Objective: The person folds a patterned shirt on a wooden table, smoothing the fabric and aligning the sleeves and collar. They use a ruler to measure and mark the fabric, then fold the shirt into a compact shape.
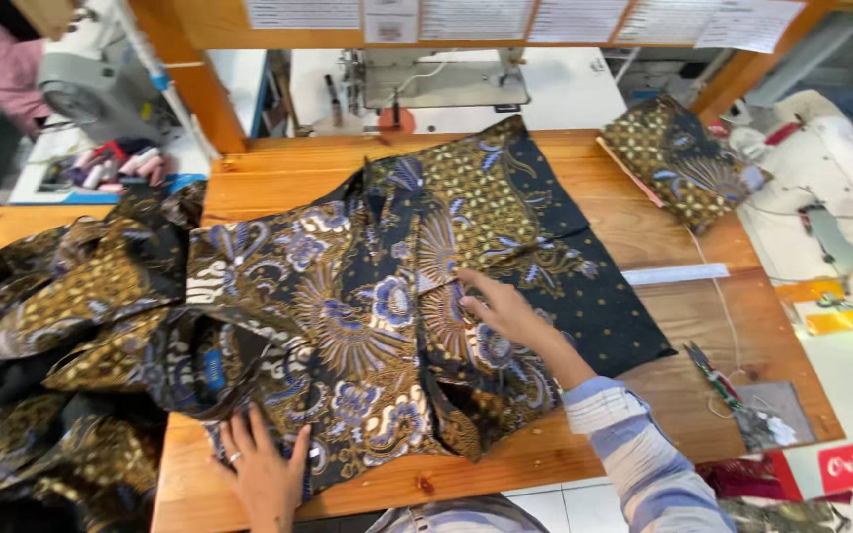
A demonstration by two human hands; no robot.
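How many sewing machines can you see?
3. One white sewing machine stands behind the wooden table, one grey machine is at the top left, and one white machine is on the right. Others may be out of view.

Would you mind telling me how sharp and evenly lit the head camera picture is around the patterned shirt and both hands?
Head view: soft, even light and no harsh shadow on the patterned shirt; the right hand and left hand read fairly sharp; the white sewing machine looks bright, nearly washed out; the wooden table edges bow slightly from the wide lens.
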